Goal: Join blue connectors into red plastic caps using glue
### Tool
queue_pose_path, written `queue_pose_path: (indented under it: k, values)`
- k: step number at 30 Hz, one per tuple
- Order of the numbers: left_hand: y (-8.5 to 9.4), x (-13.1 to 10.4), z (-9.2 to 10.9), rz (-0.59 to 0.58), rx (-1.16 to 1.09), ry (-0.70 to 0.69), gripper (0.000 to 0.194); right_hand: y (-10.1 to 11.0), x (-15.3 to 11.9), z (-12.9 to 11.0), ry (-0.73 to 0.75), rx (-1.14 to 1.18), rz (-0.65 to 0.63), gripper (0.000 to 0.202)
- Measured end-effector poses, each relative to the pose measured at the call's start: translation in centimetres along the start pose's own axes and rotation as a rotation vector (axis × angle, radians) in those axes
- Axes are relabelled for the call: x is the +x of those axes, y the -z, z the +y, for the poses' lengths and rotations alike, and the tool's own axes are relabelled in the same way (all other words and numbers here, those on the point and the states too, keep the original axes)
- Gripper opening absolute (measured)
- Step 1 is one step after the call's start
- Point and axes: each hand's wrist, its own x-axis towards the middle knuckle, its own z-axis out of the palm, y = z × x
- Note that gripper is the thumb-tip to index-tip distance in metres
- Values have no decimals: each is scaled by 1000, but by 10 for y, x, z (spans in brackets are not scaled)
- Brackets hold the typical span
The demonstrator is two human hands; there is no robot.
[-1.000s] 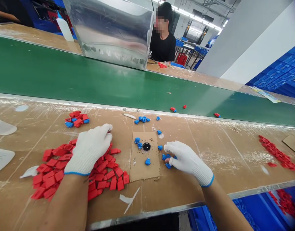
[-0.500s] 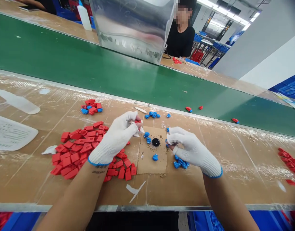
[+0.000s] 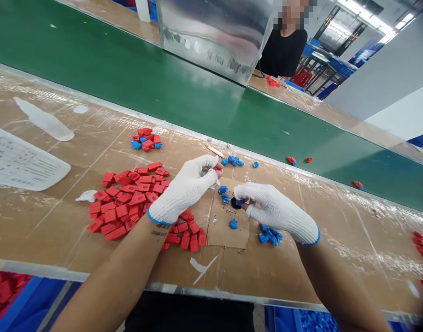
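Observation:
My left hand [image 3: 189, 186], in a white glove with bare fingertips, pinches a small red plastic piece [image 3: 217, 169] above the cardboard sheet's upper left corner. My right hand [image 3: 275, 210], gloved the same way, has its fingers closed on a small blue plastic piece [image 3: 239, 202], mostly hidden by the fingers. That piece is over or at the round black pot [image 3: 234, 204] on the cardboard [image 3: 225, 233]; whether they touch I cannot tell. Loose blue pieces [image 3: 233, 224] lie on the cardboard, and more blue pieces [image 3: 269, 235] sit below my right hand.
A big heap of red pieces [image 3: 121, 210] lies left; a mixed red-and-blue pile [image 3: 146, 139] sits behind it. Beyond runs a green conveyor belt [image 3: 128, 87] carrying a few assembled pieces. A metal housing [image 3: 214, 37] spans it. A person [image 3: 284, 50] is across the belt.
My right hand has moved left, bringing the blue piece to the black pot. My left hand still holds the red piece. The camera view has shifted, so the scene sits differently.

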Motion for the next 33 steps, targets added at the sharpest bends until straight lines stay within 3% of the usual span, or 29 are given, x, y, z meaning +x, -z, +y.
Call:
queue_pose_path:
  k: [8, 14, 20, 23, 29, 33]
  values:
    - [2, 0, 1, 18, -9, -23, 13, 0, 5, -9, -114, -130, -20, 33]
    - [1, 0, -1, 8, -98, -33, 26, 7, -1, -6, -167, -107, -13, 35]
    - [1, 2, -4, -12, -70, -35, 11, 11, -4, -1, -164, -63, 21, 33]
    - [-1, 0, 1, -12, -115, -39, 9, 19, -8, 0, -169, 110, 169, 32]
    - [-11, -12, 8, -29, -200, -25, 11, 16, -1, -13, -2, 507, 729, 36]
    - [-20, -17, 7, -11, -174, -116, 13, -1, 12, -28, 33, 674, 812, 33]
